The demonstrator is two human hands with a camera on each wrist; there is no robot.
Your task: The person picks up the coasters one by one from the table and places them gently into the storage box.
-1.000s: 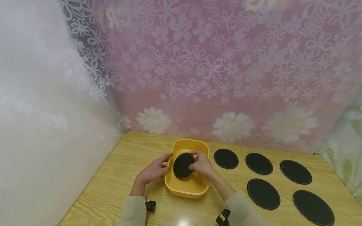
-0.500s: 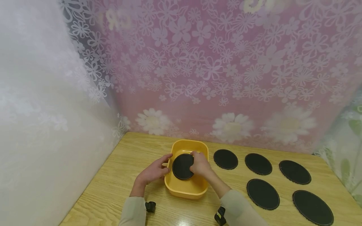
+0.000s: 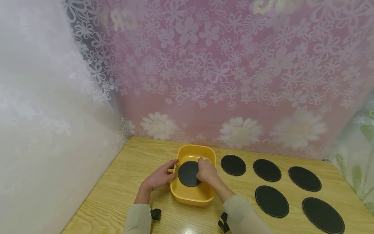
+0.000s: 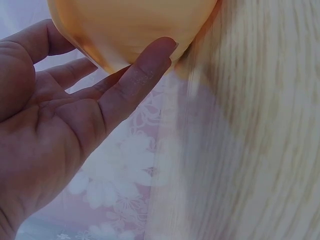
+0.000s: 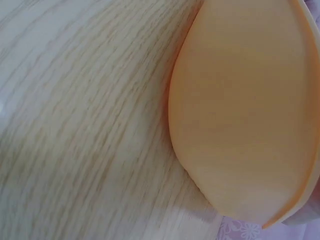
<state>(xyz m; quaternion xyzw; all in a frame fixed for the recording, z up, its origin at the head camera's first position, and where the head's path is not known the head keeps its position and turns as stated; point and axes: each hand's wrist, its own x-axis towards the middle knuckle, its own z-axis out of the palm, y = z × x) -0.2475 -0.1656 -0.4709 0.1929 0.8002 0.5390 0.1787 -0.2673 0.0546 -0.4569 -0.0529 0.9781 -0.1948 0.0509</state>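
Observation:
A round black coaster (image 3: 188,174) lies low inside the yellow plastic basin (image 3: 193,201). The right hand (image 3: 208,173) reaches into the basin, thumb and fingers at the coaster's right edge, which it covers; they appear to pinch it. Against the basin's left side rests the left hand (image 3: 159,177), its fingers extended, tips touching the rim and outer wall. The left wrist view shows this palm (image 4: 50,130) with fingers spread along the basin wall (image 4: 130,25). In the right wrist view only the basin's outer side (image 5: 240,110) fills the right half; the right hand's fingers are hidden.
Several black coasters lie flat on the wooden table (image 3: 117,191) to the right of the basin, among them one close by (image 3: 233,164) and a larger one (image 3: 323,215) near the front right. A flowered pink curtain (image 3: 190,81) hangs behind the table.
The right hand has lowered the coaster, once tilted up, so that it lies flatter in the basin, and has turned over its right edge. The left hand has stayed at the basin's side.

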